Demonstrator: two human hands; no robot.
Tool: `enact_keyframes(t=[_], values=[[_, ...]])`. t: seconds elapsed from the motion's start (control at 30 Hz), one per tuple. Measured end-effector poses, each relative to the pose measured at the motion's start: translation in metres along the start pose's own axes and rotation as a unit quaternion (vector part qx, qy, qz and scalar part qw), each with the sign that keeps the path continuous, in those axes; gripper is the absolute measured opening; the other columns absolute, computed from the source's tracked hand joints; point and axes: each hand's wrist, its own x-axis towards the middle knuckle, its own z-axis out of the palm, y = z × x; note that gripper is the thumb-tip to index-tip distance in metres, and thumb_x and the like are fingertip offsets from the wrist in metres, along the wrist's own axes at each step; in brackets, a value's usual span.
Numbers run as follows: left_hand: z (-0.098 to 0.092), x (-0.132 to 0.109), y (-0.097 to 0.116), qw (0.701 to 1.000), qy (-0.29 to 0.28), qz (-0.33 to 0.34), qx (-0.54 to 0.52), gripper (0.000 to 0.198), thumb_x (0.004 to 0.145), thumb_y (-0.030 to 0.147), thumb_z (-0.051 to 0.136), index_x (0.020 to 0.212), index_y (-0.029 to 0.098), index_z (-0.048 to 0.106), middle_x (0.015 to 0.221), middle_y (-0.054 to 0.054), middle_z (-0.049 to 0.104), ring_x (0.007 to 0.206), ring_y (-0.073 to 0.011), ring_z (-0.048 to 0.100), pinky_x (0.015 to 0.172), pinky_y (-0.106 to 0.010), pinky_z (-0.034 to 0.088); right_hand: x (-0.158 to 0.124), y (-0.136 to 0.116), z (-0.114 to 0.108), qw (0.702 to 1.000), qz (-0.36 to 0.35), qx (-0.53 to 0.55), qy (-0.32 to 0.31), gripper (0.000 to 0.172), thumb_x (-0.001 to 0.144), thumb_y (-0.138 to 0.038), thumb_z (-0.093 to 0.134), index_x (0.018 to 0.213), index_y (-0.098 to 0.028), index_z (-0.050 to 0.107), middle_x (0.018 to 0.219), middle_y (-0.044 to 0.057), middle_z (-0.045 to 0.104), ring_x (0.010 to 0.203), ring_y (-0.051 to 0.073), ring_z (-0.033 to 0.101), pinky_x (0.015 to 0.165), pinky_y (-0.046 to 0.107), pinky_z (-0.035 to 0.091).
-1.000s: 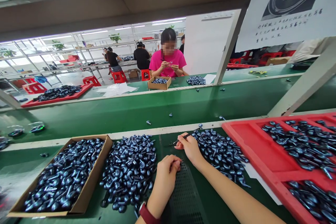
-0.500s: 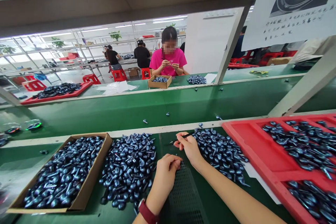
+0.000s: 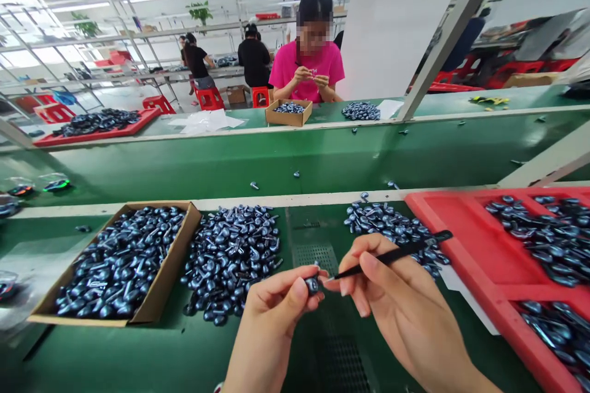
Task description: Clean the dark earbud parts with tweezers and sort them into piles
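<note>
Both the left hand (image 3: 271, 319) and the right hand (image 3: 396, 301) had lifted off the green workbench (image 3: 115, 344) since the earlier frame, and the head view had tipped lower.

In the head view, the left hand pinched a small dark-blue earbud-like part (image 3: 312, 285) between thumb and forefinger, holding it in the air above a perforated mat (image 3: 313, 256). The right hand gripped a slim black pick (image 3: 391, 255) between thumb and fingers, with its tip just beside that part; whether they touched was too small to tell. Beyond the hands, more of the glossy parts lay in a cardboard tray (image 3: 175, 258), in a loose pile (image 3: 230, 258) beside it, and in a second pile (image 3: 387, 224) ahead of the right hand. A red compartment tray (image 3: 454, 233) at the right also held some. Across the green conveyor belt (image 3: 295, 156), a co-worker in a pink shirt (image 3: 306, 67) sat with both hands raised together behind a small cardboard box (image 3: 288, 115).
</note>
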Motion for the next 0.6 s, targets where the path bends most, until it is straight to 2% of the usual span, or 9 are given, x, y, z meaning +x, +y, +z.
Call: enact_keyframes(t=[0.1,0.17,0.27,0.47,0.6], values=[[0.004,-0.01,0.003,0.998,-0.026,-0.01,-0.056,0.019,0.067,0.031,0.08,0.083,0.023,0.079,0.082,-0.002,0.078,0.068,-0.0089,0.067,0.066,-0.014,0.052,-0.01,-0.002,0.001,0.999,-0.002,-0.03,-0.011,0.01,0.086,-0.032,0.061,0.084,-0.024,0.066,0.069,0.001,0.066,0.052,0.011,0.058,0.05,0.02,0.051],[0.004,-0.013,0.004,0.997,-0.034,-0.012,-0.068,0.018,0.068,0.03,0.08,0.084,0.022,0.079,0.081,-0.002,0.078,0.065,-0.0083,0.066,0.064,-0.013,0.052,-0.013,-0.003,0.001,0.999,-0.004,-0.046,-0.013,0.01,0.086,-0.034,0.062,0.084,-0.025,0.066,0.069,0.001,0.066,0.052,0.01,0.059,0.047,0.018,0.05],[0.004,-0.016,0.006,0.996,-0.033,-0.031,-0.082,0.019,0.066,0.031,0.081,0.083,0.022,0.079,0.08,-0.003,0.078,0.063,-0.0088,0.065,0.063,-0.015,0.052,-0.015,-0.005,0.003,0.997,-0.007,-0.068,-0.019,0.01,0.086,-0.035,0.062,0.085,-0.026,0.066,0.069,0.0,0.067,0.049,0.009,0.058,0.047,0.017,0.05],[0.016,-0.023,0.017,0.994,0.034,-0.056,-0.088,0.018,0.06,0.028,0.084,0.076,0.019,0.08,0.077,-0.003,0.078,0.062,-0.0078,0.064,0.062,-0.012,0.051,-0.017,-0.01,0.006,0.995,0.002,-0.103,-0.018,0.009,0.09,-0.031,0.057,0.089,-0.026,0.064,0.069,-0.002,0.066,0.052,0.008,0.059,0.048,0.017,0.048],[0.019,-0.024,0.019,0.992,0.034,-0.056,-0.108,0.018,0.059,0.026,0.085,0.074,0.019,0.08,0.076,-0.002,0.078,0.061,-0.0065,0.063,0.061,-0.01,0.05,-0.018,-0.011,0.005,0.993,0.013,-0.114,-0.025,0.009,0.092,-0.029,0.055,0.09,-0.028,0.063,0.07,-0.004,0.066,0.055,0.006,0.06,0.053,0.015,0.049]])
